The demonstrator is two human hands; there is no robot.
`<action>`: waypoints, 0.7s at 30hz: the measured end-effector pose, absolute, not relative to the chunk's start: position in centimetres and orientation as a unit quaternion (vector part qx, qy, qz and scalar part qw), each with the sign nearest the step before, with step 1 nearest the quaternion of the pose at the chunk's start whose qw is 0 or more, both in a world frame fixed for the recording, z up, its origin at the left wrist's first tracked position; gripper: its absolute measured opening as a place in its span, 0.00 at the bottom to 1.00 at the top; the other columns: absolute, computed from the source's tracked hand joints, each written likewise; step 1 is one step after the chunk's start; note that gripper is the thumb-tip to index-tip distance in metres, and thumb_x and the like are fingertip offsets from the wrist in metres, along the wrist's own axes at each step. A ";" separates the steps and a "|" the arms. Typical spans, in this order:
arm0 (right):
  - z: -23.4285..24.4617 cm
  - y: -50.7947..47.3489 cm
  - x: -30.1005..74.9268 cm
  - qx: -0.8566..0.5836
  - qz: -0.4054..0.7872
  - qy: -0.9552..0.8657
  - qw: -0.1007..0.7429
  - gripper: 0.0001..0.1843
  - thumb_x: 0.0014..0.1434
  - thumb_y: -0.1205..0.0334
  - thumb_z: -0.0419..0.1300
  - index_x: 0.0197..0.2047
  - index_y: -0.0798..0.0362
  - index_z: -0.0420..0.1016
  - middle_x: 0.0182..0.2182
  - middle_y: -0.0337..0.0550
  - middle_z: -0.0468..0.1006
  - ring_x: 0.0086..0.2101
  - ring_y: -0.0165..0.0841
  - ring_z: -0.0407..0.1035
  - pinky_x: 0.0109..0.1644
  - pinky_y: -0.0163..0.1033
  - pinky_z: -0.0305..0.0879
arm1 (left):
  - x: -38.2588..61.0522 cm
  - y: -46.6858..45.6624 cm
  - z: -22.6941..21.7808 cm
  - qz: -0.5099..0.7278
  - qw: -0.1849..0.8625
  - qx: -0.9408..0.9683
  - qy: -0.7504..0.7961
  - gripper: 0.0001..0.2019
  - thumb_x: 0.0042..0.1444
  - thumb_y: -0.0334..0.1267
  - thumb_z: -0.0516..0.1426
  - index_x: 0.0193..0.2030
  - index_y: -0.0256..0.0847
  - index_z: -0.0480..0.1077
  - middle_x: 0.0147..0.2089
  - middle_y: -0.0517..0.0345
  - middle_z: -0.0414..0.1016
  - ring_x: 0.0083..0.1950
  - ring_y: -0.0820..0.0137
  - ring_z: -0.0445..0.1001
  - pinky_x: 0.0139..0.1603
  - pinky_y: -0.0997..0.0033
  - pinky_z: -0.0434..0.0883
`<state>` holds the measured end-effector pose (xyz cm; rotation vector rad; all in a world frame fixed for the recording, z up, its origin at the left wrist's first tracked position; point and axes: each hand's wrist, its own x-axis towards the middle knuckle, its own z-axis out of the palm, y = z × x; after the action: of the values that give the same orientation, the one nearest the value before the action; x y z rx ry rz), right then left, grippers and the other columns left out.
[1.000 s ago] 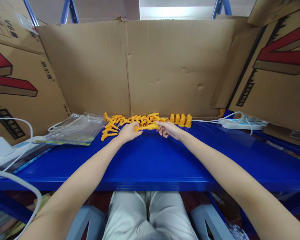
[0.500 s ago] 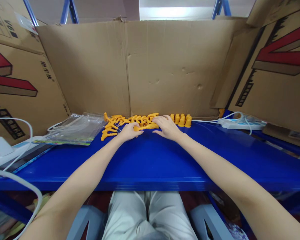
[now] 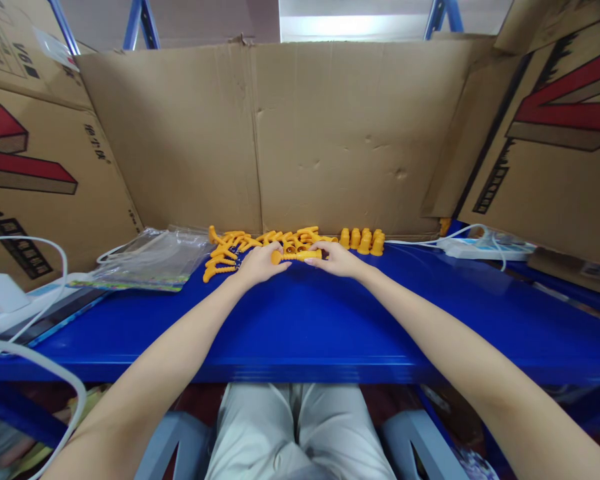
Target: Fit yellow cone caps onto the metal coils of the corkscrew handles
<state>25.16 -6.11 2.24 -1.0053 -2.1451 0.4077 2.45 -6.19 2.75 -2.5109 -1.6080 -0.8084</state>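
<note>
Left hand (image 3: 260, 263) and right hand (image 3: 337, 260) close their fingers on one ribbed orange plastic rod (image 3: 297, 255) over the blue counter (image 3: 300, 320), a heap of loose orange pieces (image 3: 233, 245) behind, small orange cones (image 3: 363, 241) already lined up.

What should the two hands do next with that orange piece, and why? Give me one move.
Probably push the right hand leftward along the orange ribbed plastic piece while the left hand braces it: each hand pinches one end, and it is held level in front of the pile of orange plastic pieces.
</note>
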 end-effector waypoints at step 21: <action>2.8 -6.8 24.1 -0.399 0.558 -0.603 0.406 0.08 0.54 0.62 0.65 0.28 0.56 0.72 0.19 0.36 0.69 0.19 0.24 0.61 0.19 0.30 0.58 | 2.9 -6.6 2.9 -0.248 0.036 -0.811 -0.528 0.22 0.51 0.55 0.58 0.47 0.44 0.70 0.34 0.53 0.76 0.39 0.58 0.76 0.41 0.65 0.68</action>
<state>24.14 -6.75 2.81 -1.0076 -1.5225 1.4084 2.87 -6.61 2.92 -2.4910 -1.6230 -0.7622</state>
